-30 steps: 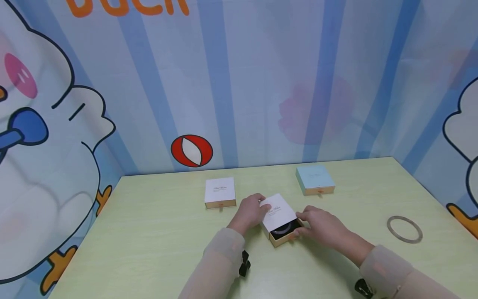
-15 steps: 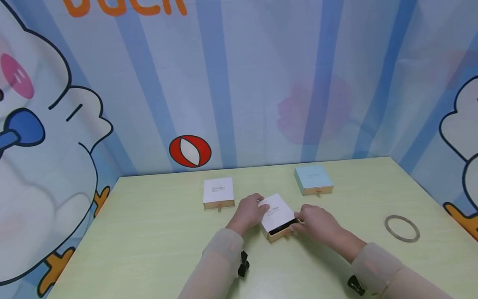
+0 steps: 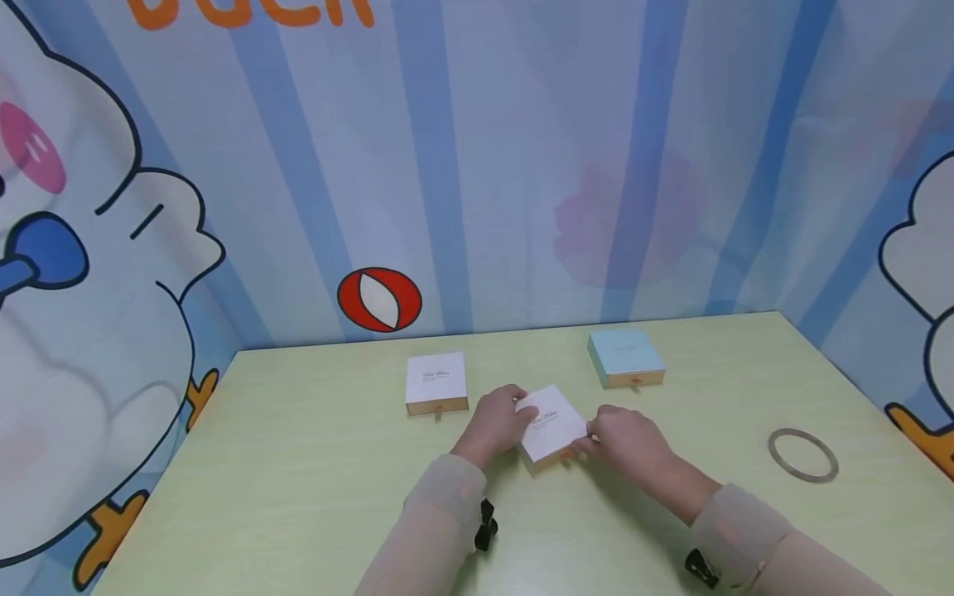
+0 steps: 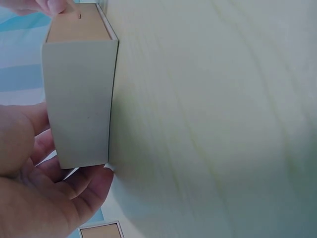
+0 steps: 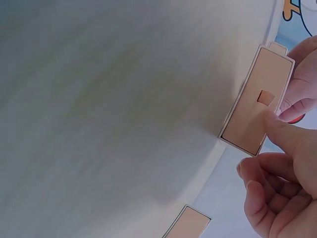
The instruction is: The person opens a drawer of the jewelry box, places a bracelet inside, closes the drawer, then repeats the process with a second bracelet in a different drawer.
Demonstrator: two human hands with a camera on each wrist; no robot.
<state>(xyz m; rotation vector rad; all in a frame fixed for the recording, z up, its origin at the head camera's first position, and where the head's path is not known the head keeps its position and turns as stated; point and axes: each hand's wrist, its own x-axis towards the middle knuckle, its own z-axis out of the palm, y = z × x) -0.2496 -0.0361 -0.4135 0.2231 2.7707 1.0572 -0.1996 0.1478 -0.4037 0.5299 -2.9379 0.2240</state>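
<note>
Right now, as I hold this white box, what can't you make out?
Head view: lettering on your white box, too small to read.
Head view: its inside, hidden because the box is closed.
Left wrist view: right hand, cut by the top edge.
Right wrist view: second box, cut by bottom edge.

You are working in what looks like a small staged booth. A printed fabric backdrop (image 3: 514, 149) gives it away: it rises directly behind your counter (image 3: 298, 472) and turns along both sides, boxing you in. Soft creases run through its blue stripes (image 3: 428, 165). On your left stands a large white cartoon duck (image 3: 82, 397) with orange webbed feet (image 3: 112, 530); part of another white figure (image 3: 927, 240) shows on your right. A red-and-white ball (image 3: 380, 300) is printed low down, and cropped orange lettering (image 3: 253, 12) runs along the top. Your counter has a pale, wood-grained surface. What building surrounds the cloth, you cannot tell.
</note>
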